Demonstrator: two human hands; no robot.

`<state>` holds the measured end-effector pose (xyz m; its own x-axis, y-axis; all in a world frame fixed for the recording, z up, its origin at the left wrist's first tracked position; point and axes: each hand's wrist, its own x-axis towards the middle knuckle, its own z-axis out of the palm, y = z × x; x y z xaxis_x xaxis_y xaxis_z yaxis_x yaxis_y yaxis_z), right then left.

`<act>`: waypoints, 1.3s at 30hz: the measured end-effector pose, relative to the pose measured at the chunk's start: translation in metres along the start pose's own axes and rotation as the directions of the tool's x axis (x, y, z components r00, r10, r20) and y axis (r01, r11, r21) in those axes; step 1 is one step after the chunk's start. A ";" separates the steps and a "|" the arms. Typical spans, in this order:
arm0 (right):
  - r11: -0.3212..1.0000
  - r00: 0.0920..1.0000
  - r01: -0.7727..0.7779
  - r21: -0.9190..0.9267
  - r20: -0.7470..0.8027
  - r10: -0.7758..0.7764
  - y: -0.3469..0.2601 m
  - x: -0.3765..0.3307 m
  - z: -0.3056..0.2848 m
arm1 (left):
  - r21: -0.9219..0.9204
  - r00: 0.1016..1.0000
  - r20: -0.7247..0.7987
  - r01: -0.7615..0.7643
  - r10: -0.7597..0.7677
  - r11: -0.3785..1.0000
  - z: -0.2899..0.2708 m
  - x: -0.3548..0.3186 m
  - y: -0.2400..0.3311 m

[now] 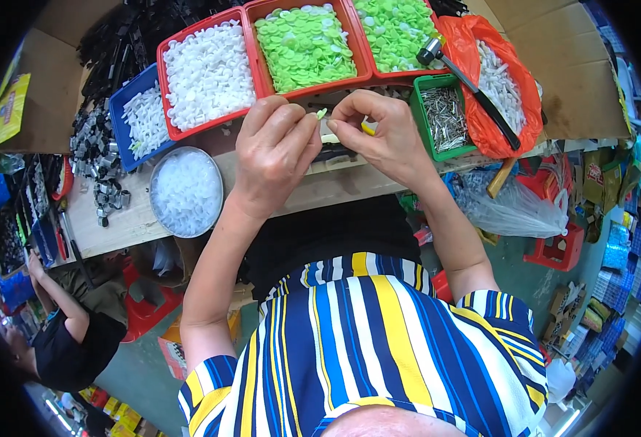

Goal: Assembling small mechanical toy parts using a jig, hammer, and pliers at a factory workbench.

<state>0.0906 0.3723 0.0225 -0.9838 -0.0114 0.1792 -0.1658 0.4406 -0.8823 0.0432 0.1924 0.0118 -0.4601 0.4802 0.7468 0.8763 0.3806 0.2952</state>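
My left hand (273, 156) is closed, with a small light green plastic disc (321, 113) pinched at its fingertips. Just to the right, my right hand (386, 138) is also closed, thumb and index finger drawn together near the disc. What those fingertips hold is too small to make out. A bit of yellow (368, 126) shows inside the curl of the right hand. Both hands are over the front part of the wooden bench (299, 198). Beyond them, red bins hold white plastic pieces (210, 76), green discs (306, 47) and more green discs (393, 36).
A green bin of metal pins (444, 116) and a hammer (481, 98) over an orange bag (473, 44) are at right. At left are a blue bin (119, 109), a round tray of clear pieces (186, 191) and black clips (105, 189). Another person (73, 335) sits lower left.
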 end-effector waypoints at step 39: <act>0.890 0.955 0.291 -0.352 0.048 -0.293 0.024 -0.027 0.039 | -0.021 0.939 0.184 0.299 -0.290 0.954 -0.016 -0.062 0.008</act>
<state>0.1109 0.3484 -0.0205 -0.8940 -0.1828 0.4091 -0.4093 0.7049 -0.5793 0.0806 0.1532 -0.0227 -0.7127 0.4857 0.5061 0.7014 0.4903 0.5173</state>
